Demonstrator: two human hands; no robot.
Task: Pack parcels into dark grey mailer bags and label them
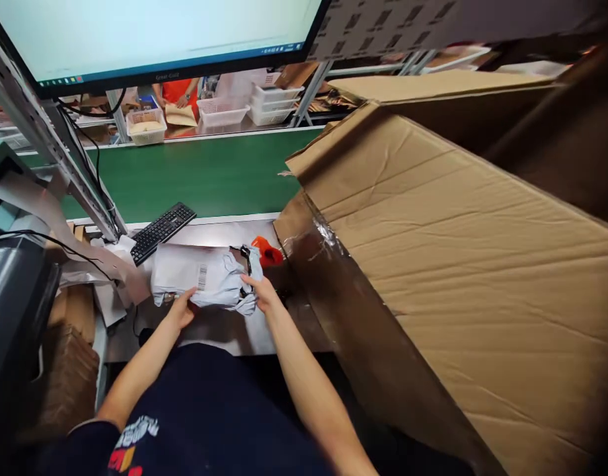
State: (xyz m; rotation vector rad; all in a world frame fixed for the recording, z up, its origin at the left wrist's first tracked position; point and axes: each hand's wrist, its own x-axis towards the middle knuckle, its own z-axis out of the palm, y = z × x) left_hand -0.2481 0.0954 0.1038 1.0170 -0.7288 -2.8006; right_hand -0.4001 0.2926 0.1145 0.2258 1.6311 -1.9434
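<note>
A pale grey poly mailer bag [205,274] with a barcode label lies on the grey worktop [219,334] in front of me. My left hand [182,309] grips its near edge, fingers curled on the plastic. At the bag's right end, my right hand [261,291] pinches the bunched plastic near a black strip. An orange object [267,253] sits just behind that end of the bag.
A black keyboard [161,231] lies behind the bag, under a large monitor [150,39]. A green conveyor belt [195,173] runs across beyond it. A big open cardboard box [457,258] fills the right side. White baskets [146,125] and another person stand past the belt.
</note>
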